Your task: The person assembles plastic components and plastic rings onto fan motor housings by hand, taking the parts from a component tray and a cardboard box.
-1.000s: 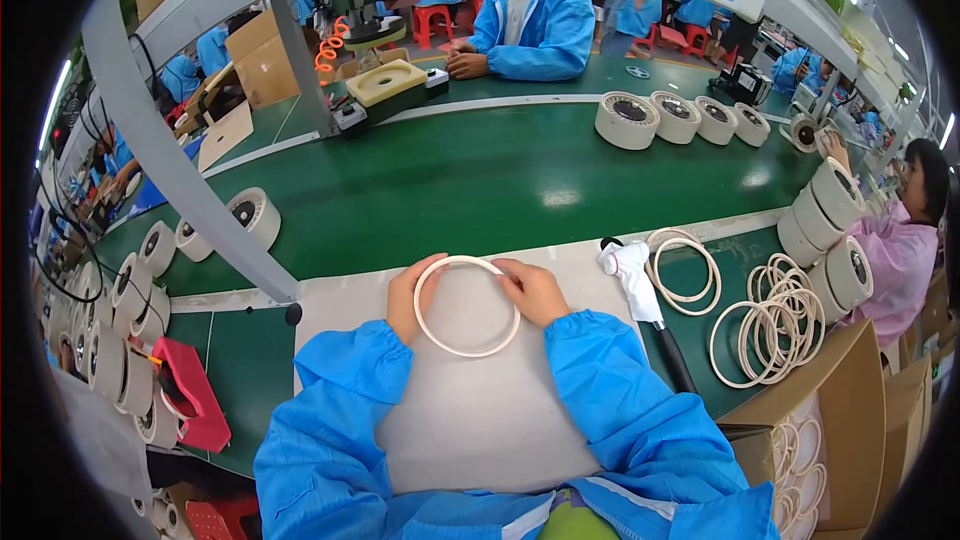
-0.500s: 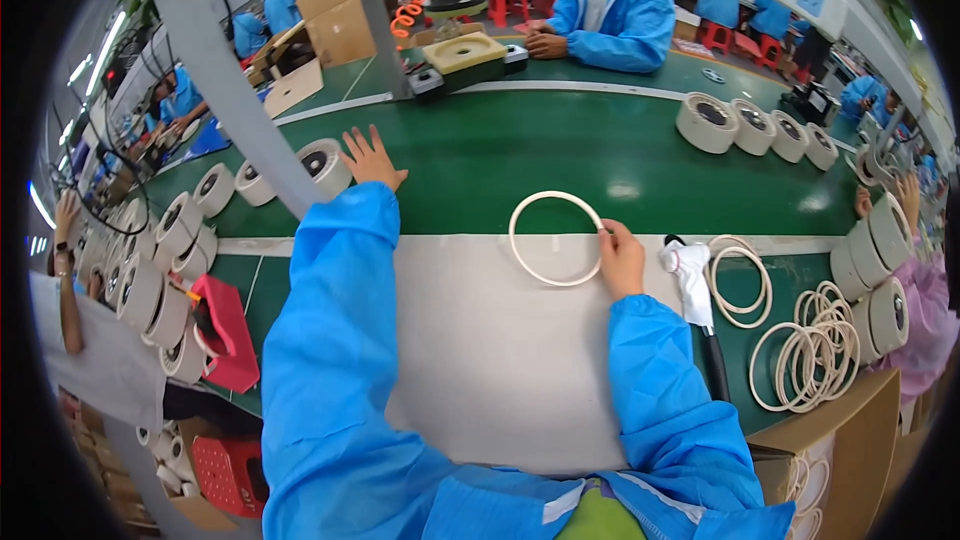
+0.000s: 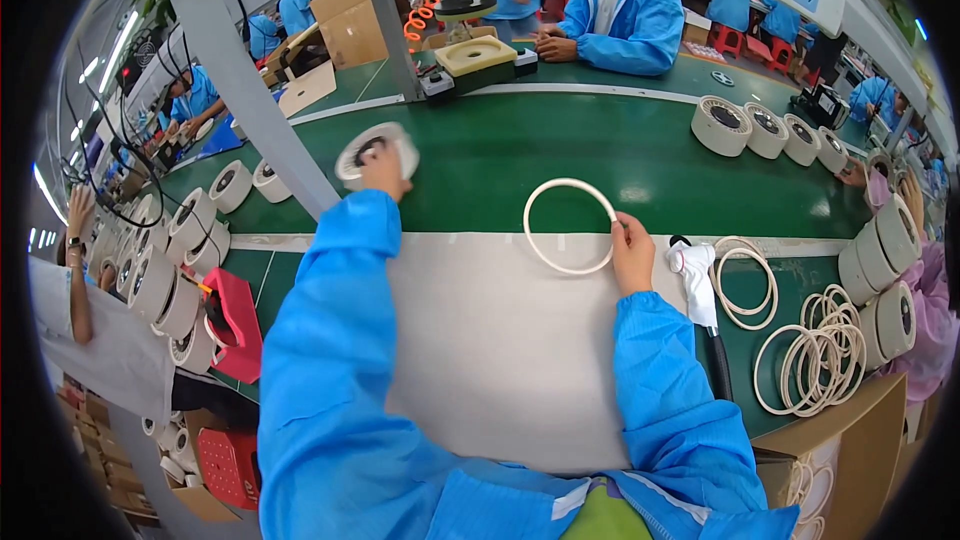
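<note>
My left hand (image 3: 384, 174) is stretched over the far left part of the green belt, its fingers closed over the dark centre of a white round housing (image 3: 354, 154). Both are smeared by motion, and the housing looks tilted. Between the fingertips of my right hand (image 3: 633, 252) is a thin cream ring (image 3: 566, 182), pinched at its right side. It is held up over the edge between the belt (image 3: 480, 140) and the pale work sheet (image 3: 500, 350), and nothing fills it. Right of that hand lies a tool (image 3: 692, 275) wrapped in white, with a black handle.
Loose cream rings (image 3: 830, 340) are heaped at the right above a cardboard box (image 3: 850, 445). More white housings (image 3: 719, 126) stand in a row at the back right. A grey post (image 3: 235, 80) rises beside my left arm. Across the belt sits a co-worker (image 3: 625, 20) in blue.
My left hand, spread and bare before, now has hold of a white housing, which has shifted right from behind the post. My right hand keeps the ring nearly in place.
</note>
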A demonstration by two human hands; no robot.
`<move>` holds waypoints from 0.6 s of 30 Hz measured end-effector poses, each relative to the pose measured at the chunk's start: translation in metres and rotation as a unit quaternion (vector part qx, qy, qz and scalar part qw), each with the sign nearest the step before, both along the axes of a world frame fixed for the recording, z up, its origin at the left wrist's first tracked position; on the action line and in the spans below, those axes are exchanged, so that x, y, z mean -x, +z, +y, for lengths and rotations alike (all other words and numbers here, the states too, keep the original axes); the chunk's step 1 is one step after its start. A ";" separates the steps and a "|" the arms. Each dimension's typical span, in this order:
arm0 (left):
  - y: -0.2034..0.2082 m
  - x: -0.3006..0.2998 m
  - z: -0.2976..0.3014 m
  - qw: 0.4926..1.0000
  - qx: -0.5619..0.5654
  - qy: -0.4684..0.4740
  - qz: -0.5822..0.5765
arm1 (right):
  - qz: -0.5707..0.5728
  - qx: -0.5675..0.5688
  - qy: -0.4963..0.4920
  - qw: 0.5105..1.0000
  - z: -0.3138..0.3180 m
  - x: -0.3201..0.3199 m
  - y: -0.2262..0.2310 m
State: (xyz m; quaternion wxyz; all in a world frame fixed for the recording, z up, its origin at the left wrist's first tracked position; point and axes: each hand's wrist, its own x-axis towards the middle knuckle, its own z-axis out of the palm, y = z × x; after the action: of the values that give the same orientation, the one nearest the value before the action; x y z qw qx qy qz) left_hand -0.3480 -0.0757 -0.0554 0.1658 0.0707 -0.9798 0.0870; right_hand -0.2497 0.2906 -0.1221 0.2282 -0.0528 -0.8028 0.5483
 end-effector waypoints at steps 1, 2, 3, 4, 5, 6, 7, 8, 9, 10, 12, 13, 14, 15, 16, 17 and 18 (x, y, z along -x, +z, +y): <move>0.004 -0.025 0.016 0.994 -0.015 -0.105 0.023 | 0.013 0.027 -0.018 0.999 0.001 0.000 0.000; 0.005 -0.055 0.033 0.982 -0.020 -0.186 0.033 | 0.025 0.052 -0.039 0.998 0.004 0.000 -0.001; 0.010 -0.089 0.051 0.962 -0.026 -0.268 0.042 | 0.020 0.051 -0.045 0.998 0.008 0.000 0.002; 0.014 -0.123 0.064 0.947 -0.026 -0.321 0.017 | 0.031 0.092 -0.043 0.994 0.011 0.001 0.004; 0.017 -0.154 0.077 0.926 -0.029 -0.375 -0.007 | 0.042 0.132 -0.044 0.989 0.016 0.001 0.006; 0.023 -0.184 0.090 0.910 -0.039 -0.410 -0.039 | 0.033 0.129 -0.050 0.990 0.015 -0.005 0.020; 0.023 -0.204 0.099 0.891 -0.050 -0.446 -0.071 | 0.013 0.102 0.011 0.995 0.018 -0.013 0.034; 0.019 -0.214 0.099 0.890 -0.054 -0.447 -0.075 | -0.004 0.077 0.080 0.994 0.014 -0.022 0.053; 0.013 -0.222 0.099 0.867 -0.019 -0.496 -0.040 | -0.013 0.077 0.075 0.994 0.011 -0.031 0.064; 0.008 -0.228 0.100 0.840 0.015 -0.543 -0.003 | -0.040 0.054 0.127 0.990 0.007 -0.040 0.074; 0.001 -0.235 0.102 0.806 0.042 -0.590 0.030 | -0.090 0.009 0.232 0.969 0.001 -0.055 0.089; -0.001 -0.236 0.102 0.816 -0.163 -0.553 0.028 | -0.097 0.009 0.228 0.969 -0.002 -0.062 0.090; -0.002 -0.233 0.102 0.792 -0.359 -0.494 0.024 | -0.103 -0.025 0.229 0.968 -0.005 -0.070 0.091; -0.003 -0.230 0.102 0.735 -0.539 -0.411 0.018 | -0.107 -0.059 0.229 0.966 -0.009 -0.077 0.091; -0.004 -0.227 0.104 0.733 -0.543 -0.409 0.014 | -0.113 -0.094 0.234 0.961 -0.012 -0.084 0.092; -0.003 -0.221 0.106 0.631 -0.702 -0.326 -0.054 | -0.118 -0.095 0.234 0.960 -0.015 -0.089 0.094; -0.003 -0.218 0.107 0.499 -0.828 -0.227 -0.119 | -0.110 -0.129 0.210 0.963 -0.018 -0.094 0.096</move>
State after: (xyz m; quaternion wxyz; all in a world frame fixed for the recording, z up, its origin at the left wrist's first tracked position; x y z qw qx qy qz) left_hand -0.1305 0.0310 -0.0582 -0.0729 -0.0605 -0.5963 -0.7971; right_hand -0.1561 0.2727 -0.0258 0.0232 0.0866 -0.8799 0.4665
